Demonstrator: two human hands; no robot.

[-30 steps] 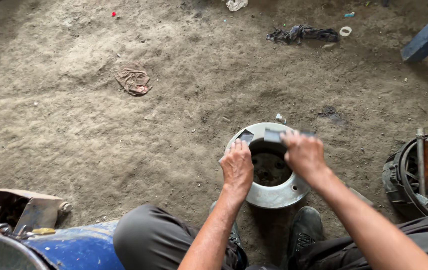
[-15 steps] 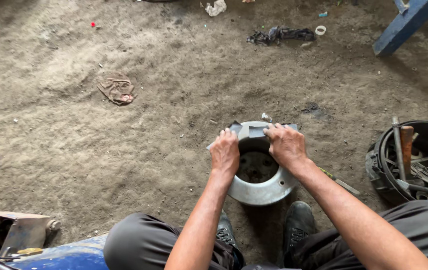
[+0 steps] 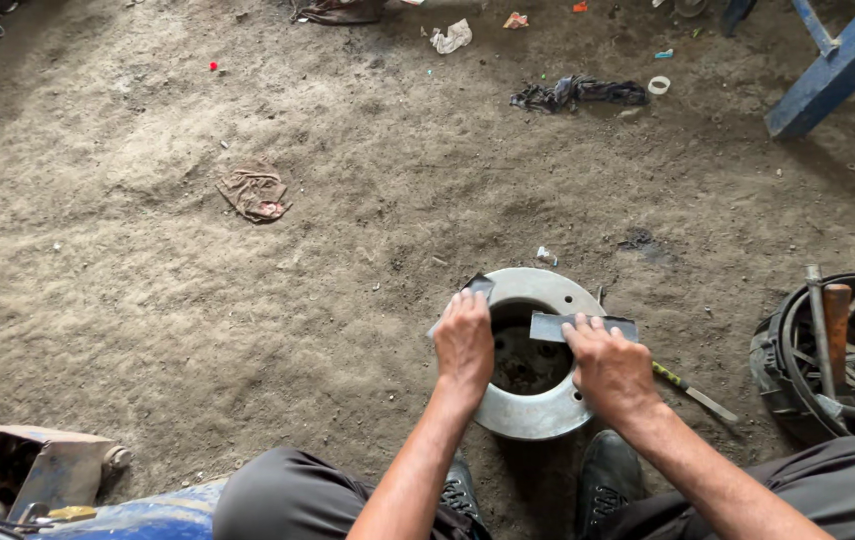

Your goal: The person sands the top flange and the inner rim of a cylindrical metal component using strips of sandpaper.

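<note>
A round silver metal disc [image 3: 533, 415] with a dark hollow centre lies on the dirt floor between my feet. My left hand [image 3: 464, 342] presses a small grey abrasive sheet [image 3: 479, 287] against the disc's left rim. My right hand [image 3: 610, 366] holds a flat grey strip [image 3: 582, 325] across the disc's right side, over the opening. Both hands rest on the disc. My black shoes [image 3: 606, 478] stand just below it.
A screwdriver with a yellow-black handle [image 3: 693, 391] lies right of the disc. At the right edge sits a black tyre tub of tools [image 3: 848, 355]. Blue metal frame [image 3: 828, 70] at top right. Rags [image 3: 255, 192] and litter dot the floor. A rusty part [image 3: 33, 465] sits bottom left.
The view has tilted, so the disc sits lower and further right. My two hands have moved apart: the right one with the strip went to the disc's right side.
</note>
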